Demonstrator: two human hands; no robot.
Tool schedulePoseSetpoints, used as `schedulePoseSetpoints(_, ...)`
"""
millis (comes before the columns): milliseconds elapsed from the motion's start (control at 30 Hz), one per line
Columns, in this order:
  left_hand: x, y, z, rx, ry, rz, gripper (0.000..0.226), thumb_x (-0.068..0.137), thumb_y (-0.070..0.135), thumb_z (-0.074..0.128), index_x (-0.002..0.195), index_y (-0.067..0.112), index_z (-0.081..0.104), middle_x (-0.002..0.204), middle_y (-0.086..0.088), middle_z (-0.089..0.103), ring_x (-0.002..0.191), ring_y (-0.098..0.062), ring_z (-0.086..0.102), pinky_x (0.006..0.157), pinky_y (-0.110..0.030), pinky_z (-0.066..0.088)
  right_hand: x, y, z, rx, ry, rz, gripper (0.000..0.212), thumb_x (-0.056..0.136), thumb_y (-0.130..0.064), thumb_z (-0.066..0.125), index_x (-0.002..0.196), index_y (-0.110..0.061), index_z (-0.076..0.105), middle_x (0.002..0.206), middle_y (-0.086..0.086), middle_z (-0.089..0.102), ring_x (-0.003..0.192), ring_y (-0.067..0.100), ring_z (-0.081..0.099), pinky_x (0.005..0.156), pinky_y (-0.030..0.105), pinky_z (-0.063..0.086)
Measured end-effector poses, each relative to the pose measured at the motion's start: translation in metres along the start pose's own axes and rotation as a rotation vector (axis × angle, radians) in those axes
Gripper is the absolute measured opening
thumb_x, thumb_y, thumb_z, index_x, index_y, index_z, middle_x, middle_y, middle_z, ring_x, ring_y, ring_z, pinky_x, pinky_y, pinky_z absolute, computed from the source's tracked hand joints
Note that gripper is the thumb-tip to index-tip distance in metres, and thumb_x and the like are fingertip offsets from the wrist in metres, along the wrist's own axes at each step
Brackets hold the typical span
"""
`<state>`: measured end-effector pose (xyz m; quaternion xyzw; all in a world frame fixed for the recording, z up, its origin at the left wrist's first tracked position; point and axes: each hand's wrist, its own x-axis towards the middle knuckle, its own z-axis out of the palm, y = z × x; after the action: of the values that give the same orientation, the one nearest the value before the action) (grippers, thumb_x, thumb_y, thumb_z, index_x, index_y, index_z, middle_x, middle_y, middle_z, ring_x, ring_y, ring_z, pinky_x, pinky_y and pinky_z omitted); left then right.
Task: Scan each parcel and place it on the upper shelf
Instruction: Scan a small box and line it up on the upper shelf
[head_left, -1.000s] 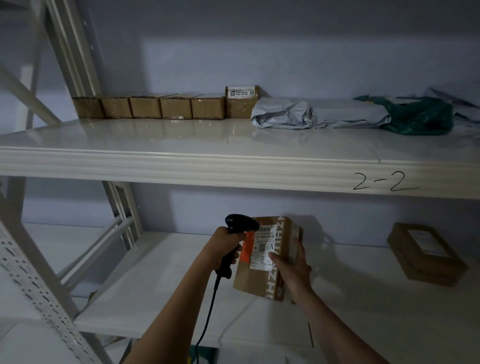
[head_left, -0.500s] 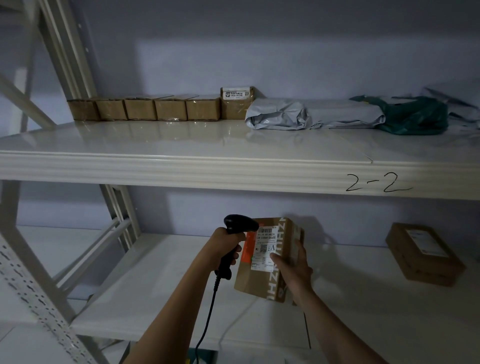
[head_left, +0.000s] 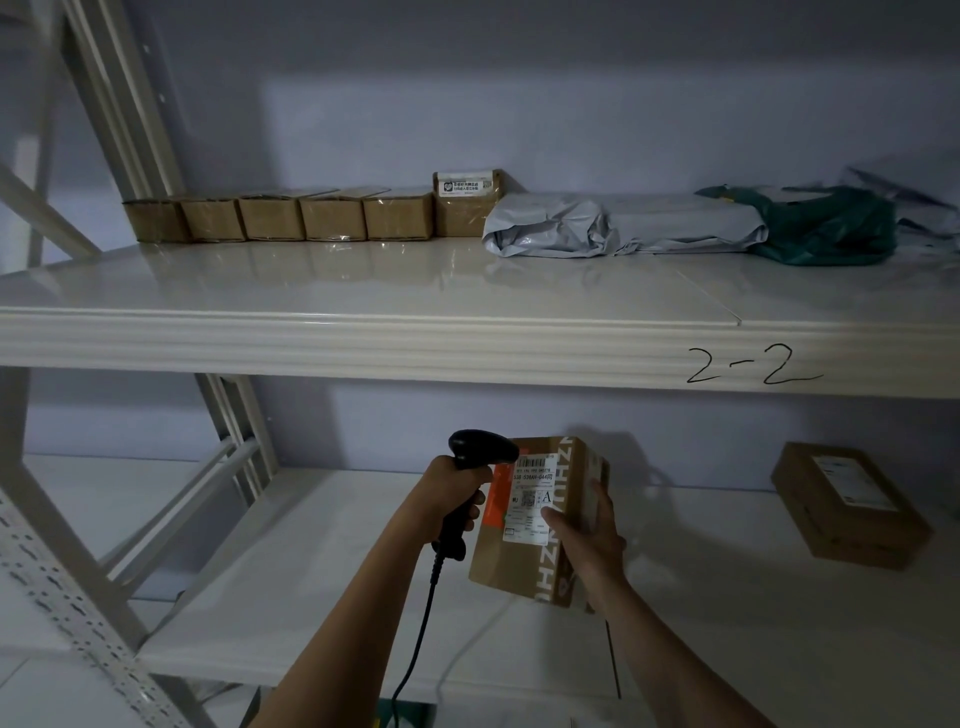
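Note:
My right hand (head_left: 587, 538) grips a brown cardboard parcel (head_left: 511, 564) with a white shipping label and an orange patch, held upright above the lower shelf (head_left: 311, 597). My left hand (head_left: 449, 499) grips a black corded barcode scanner (head_left: 480, 449) whose head points at the label from the left, almost touching the box. The upper shelf (head_left: 415, 338), marked "2-2", runs across the view above both hands.
On the upper shelf stand several small brown boxes (head_left: 275, 218) in a row, a labelled box (head_left: 465, 205), a grey poly mailer (head_left: 613, 223) and a green bag (head_left: 831, 228). Another brown parcel (head_left: 852, 506) lies on the lower shelf at right. A white rack upright (head_left: 67, 587) stands at left.
The view has shifted slightly. Both hands keep the scanner and parcel in nearly the same pose.

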<state>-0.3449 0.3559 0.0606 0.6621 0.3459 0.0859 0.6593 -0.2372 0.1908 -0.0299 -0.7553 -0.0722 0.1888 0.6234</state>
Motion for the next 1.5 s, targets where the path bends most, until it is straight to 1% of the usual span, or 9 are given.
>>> schedulePoseSetpoints(133, 0.009, -0.008, -0.005, 0.014, 0.010, -0.002, 0.011, 0.086, 0.011, 0.061, 0.093, 0.003, 0.062, 0.062, -0.007, 0.055, 0.048, -0.017, 0.050, 0.049, -0.027, 0.046, 0.000, 0.000, -0.002, 0.053, -0.021, -0.001, 0.094, 0.077, -0.038, 0.083, 0.151, -0.048, 0.027, 0.135, 0.013, 0.054, 0.117, 0.030, 0.061, 0.105, 0.049, 0.049)
schedulePoseSetpoints(267, 0.023, -0.036, -0.016, 0.010, 0.021, 0.006, 0.020, 0.082, -0.003, 0.062, 0.101, -0.001, 0.055, 0.075, -0.013, 0.056, 0.061, -0.021, 0.057, 0.062, -0.033, 0.054, 0.005, 0.004, -0.009, 0.099, -0.035, -0.030, 0.087, 0.077, -0.035, 0.084, 0.147, -0.045, 0.033, 0.114, -0.008, 0.065, 0.088, 0.000, 0.063, 0.078, 0.026, 0.052)
schedulePoseSetpoints(400, 0.044, -0.083, -0.025, 0.002, 0.276, -0.033, 0.025, 0.080, -0.008, 0.064, 0.104, -0.015, 0.059, 0.078, -0.018, 0.060, 0.069, -0.030, 0.059, 0.074, -0.040, 0.052, 0.016, 0.012, -0.025, 0.114, -0.047, 0.000, 0.077, 0.075, -0.039, 0.084, 0.140, -0.045, 0.043, 0.112, -0.008, 0.071, 0.099, 0.018, 0.071, 0.092, 0.045, 0.057)
schedulePoseSetpoints(500, 0.054, -0.114, -0.026, -0.049, 0.392, -0.132, 0.026, 0.081, 0.000, 0.071, 0.103, -0.013, 0.066, 0.084, -0.020, 0.065, 0.078, -0.032, 0.063, 0.075, -0.038, 0.050, 0.027, 0.020, -0.041, 0.110, -0.072, 0.043, 0.044, 0.077, -0.039, 0.082, 0.104, -0.064, 0.058, 0.096, -0.012, 0.077, 0.080, 0.012, 0.076, 0.060, 0.033, 0.062)
schedulePoseSetpoints(567, 0.057, -0.125, -0.023, -0.062, 0.457, -0.174, 0.026, 0.081, 0.008, 0.074, 0.101, -0.009, 0.071, 0.090, -0.023, 0.069, 0.084, -0.035, 0.067, 0.074, -0.035, 0.051, 0.031, 0.023, -0.049, 0.116, -0.110, 0.136, 0.042, 0.077, -0.042, 0.082, 0.106, -0.062, 0.057, 0.087, -0.010, 0.078, 0.071, 0.014, 0.076, 0.047, 0.027, 0.056)
schedulePoseSetpoints(800, 0.075, -0.146, -0.003, -0.010, 0.415, -0.188, 0.035, 0.085, 0.011, 0.073, 0.116, -0.004, 0.068, 0.106, -0.025, 0.070, 0.097, -0.038, 0.067, 0.086, -0.041, 0.054, 0.050, 0.031, -0.056, 0.063, -0.162, 0.293, 0.057, 0.076, -0.058, 0.076, 0.127, -0.050, 0.051, 0.105, 0.005, 0.073, 0.092, 0.035, 0.070, 0.070, 0.049, 0.060)
schedulePoseSetpoints(1200, 0.087, -0.154, 0.000, 0.244, 0.465, -0.350, 0.036, 0.087, 0.018, 0.066, 0.121, 0.005, 0.065, 0.119, -0.021, 0.066, 0.110, -0.036, 0.062, 0.094, -0.039, 0.052, 0.081, 0.036, -0.054, 0.038, -0.230, 0.289, 0.059, 0.067, -0.064, 0.077, 0.121, -0.055, 0.055, 0.103, -0.001, 0.076, 0.091, 0.031, 0.073, 0.061, 0.043, 0.060)
schedulePoseSetpoints(1333, 0.076, -0.148, 0.002, 0.355, 0.534, -0.356, 0.044, 0.090, 0.019, 0.059, 0.132, 0.007, 0.056, 0.136, -0.021, 0.051, 0.127, -0.036, 0.048, 0.106, -0.039, 0.043, 0.081, 0.030, -0.051, 0.059, -0.234, 0.291, 0.061, 0.072, -0.061, 0.077, 0.127, -0.053, 0.051, 0.105, 0.002, 0.074, 0.093, 0.032, 0.071, 0.070, 0.047, 0.061)
schedulePoseSetpoints(1500, 0.058, -0.129, 0.022, 0.418, 0.731, -0.137, 0.031, 0.092, 0.015, 0.056, 0.121, 0.010, 0.063, 0.129, -0.023, 0.046, 0.123, -0.041, 0.039, 0.101, -0.040, 0.038, 0.071, 0.022, -0.059, 0.097, -0.263, 0.246, 0.056, 0.074, -0.058, 0.076, 0.125, -0.052, 0.053, 0.096, -0.001, 0.077, 0.089, 0.031, 0.073, 0.066, 0.040, 0.058)
